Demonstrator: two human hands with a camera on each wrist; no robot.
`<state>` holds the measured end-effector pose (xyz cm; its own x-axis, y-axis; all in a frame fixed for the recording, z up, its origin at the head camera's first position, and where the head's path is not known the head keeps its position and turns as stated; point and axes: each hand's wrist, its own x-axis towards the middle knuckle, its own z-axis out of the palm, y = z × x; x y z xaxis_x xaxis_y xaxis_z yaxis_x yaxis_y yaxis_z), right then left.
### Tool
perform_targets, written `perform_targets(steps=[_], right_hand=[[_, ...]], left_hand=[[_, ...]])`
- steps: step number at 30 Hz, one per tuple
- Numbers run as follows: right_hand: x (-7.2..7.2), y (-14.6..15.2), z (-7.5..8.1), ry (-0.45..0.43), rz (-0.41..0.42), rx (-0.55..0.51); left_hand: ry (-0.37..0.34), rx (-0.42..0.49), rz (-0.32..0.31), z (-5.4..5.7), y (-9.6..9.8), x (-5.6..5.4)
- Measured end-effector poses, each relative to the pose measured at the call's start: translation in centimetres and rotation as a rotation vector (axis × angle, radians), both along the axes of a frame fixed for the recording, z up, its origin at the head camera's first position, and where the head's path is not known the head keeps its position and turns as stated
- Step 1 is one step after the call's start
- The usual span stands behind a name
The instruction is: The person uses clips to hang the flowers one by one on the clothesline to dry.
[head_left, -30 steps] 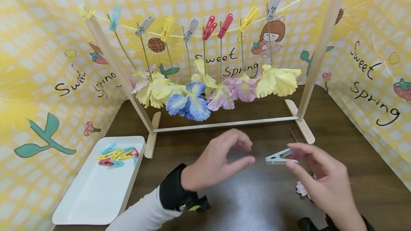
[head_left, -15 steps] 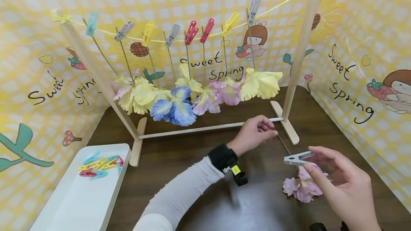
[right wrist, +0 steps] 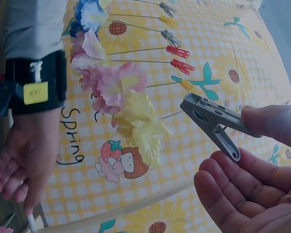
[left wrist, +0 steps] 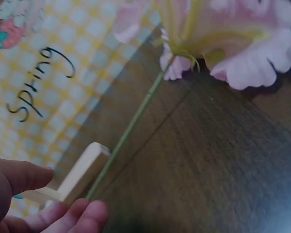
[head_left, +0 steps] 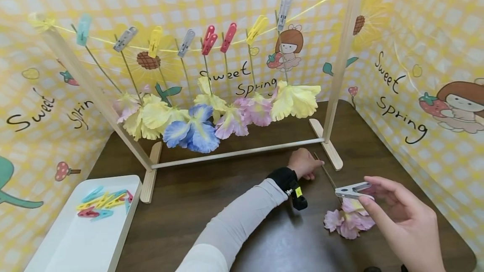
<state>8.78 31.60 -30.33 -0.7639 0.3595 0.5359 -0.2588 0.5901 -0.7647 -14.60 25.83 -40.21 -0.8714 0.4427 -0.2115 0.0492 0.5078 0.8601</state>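
My right hand point(head_left: 406, 217) pinches a grey clothespin point(head_left: 345, 191) by its handle ends, its nose pointing left. Below the clothespin, a pink artificial flower point(head_left: 348, 221) lies on the dark table with its thin stem toward the rack. My left hand point(head_left: 304, 163) reaches down beside the free end of that stem. In the left wrist view the green stem point(left wrist: 131, 127) runs to the fingertips point(left wrist: 94, 213), while the thumb stands apart from them; no grip on it shows. The right wrist view shows the clothespin point(right wrist: 216, 121) between thumb and fingers.
A wooden rack point(head_left: 342, 66) carries a yellow string point(head_left: 317, 4) with several clothespins holding flowers upside down, including a blue flower point(head_left: 193, 131). At left, a white tray point(head_left: 87, 247) bears several coloured clothespins. Patterned cloth point(head_left: 408, 24) surrounds the table.
My left hand has moved right and down to the stem's end by the rack's right foot. The right hand keeps holding the grey clothespin. The head view has shifted right, uncovering the pink flower.
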Motion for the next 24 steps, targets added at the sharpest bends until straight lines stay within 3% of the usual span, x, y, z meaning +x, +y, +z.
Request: perform_targets(steps=[4, 7, 16, 24], right_hand=[[0.0, 0.1, -0.4, -0.007, -0.023, -0.004], [-0.1, 0.3, -0.7, -0.017, -0.034, -0.005], [-0.2, 0.3, -0.7, -0.028, -0.041, -0.013], [-0.3, 0.4, -0.9, -0.024, -0.04, -0.016]], left_hand=[[-0.143, 0.001, 0.057, -0.7, 1.3, 0.4], [-0.208, 0.011, 0.073, -1.1, 2.3, 0.6], [-0.245, -0.015, 0.096, -1.8, 3.6, 0.6], [-0.338, 0.044, 0.128, -1.6, 3.3, 0.8]])
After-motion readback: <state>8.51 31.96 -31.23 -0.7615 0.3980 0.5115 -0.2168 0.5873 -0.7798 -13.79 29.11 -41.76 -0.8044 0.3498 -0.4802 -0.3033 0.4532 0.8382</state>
